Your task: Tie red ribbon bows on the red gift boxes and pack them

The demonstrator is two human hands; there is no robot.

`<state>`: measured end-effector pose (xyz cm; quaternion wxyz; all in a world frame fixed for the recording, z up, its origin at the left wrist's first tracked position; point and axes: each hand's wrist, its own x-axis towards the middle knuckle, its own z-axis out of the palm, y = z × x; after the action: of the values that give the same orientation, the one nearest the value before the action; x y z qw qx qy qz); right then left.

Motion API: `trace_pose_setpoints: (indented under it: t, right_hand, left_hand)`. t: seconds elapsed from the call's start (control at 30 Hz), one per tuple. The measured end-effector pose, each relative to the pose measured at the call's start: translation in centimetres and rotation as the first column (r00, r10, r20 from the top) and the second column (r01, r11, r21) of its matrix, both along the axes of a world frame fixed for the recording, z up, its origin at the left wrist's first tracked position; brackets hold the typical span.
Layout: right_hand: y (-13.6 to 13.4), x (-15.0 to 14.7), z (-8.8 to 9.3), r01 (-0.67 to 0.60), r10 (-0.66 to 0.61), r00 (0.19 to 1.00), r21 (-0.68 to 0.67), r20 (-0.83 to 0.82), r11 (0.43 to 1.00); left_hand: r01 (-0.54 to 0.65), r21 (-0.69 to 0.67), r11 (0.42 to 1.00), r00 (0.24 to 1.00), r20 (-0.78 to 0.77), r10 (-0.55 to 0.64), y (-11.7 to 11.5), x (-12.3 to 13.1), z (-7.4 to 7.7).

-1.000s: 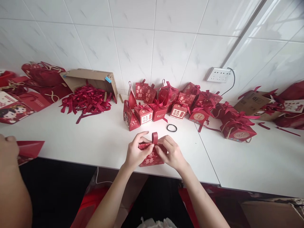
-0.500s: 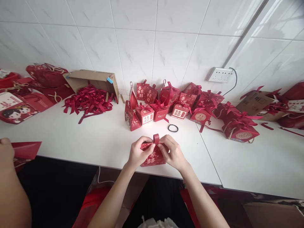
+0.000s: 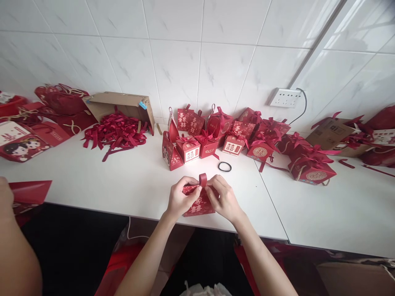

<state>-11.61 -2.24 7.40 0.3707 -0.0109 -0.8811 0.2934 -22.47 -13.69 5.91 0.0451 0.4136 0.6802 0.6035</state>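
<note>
A small red gift box with pale lettering stands at the front edge of the white table, between my hands. From its top rises a looped dark red strap. My left hand pinches the upper left edge of the box beside the strap. On the other side, my right hand is closed on the top right edge, its thumb and fingertips close to the base of the loop. My fingers partly hide the top of the box.
Finished-looking red boxes with bows line the wall. A ribbon pile spills from a cardboard box at left. A black ring lies beyond my hands. At far left, another person's arm is near a red carton.
My hands and the gift box stay almost in place. The other person's hand and red carton have shifted slightly left.
</note>
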Motion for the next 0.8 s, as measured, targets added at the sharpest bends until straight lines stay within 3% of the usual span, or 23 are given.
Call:
trace_pose_setpoints:
  t: [0.43, 0.6, 0.73, 0.8]
  right_hand:
    - [0.2, -0.1, -0.2, -0.038, 0.038, 0.999, 0.0, 0.022, 0.999]
    - [0.2, 0.9, 0.2, -0.051, 0.055, 0.997, -0.075, 0.051, 0.996]
    - [1.3, 2.8, -0.9, 0.104, -0.1, 0.995, -0.269, 0.031, 0.957]
    - [1.9, 3.7, -2.1, 0.172, -0.206, 0.978, -0.493, -0.016, 0.853]
  left_hand:
    - [0.07, -0.024, 0.997, 0.998, 0.005, -0.07, 0.0, -0.5, 0.3]
    - [0.153, -0.082, 0.985, 0.985, 0.088, -0.146, -0.9, -0.6, -1.4]
    - [0.152, -0.237, 0.96, 0.985, 0.113, -0.128, -2.4, -0.6, -3.9]
    - [0.17, -0.281, 0.944, 0.978, 0.164, -0.127, -2.7, -0.3, -4.4]
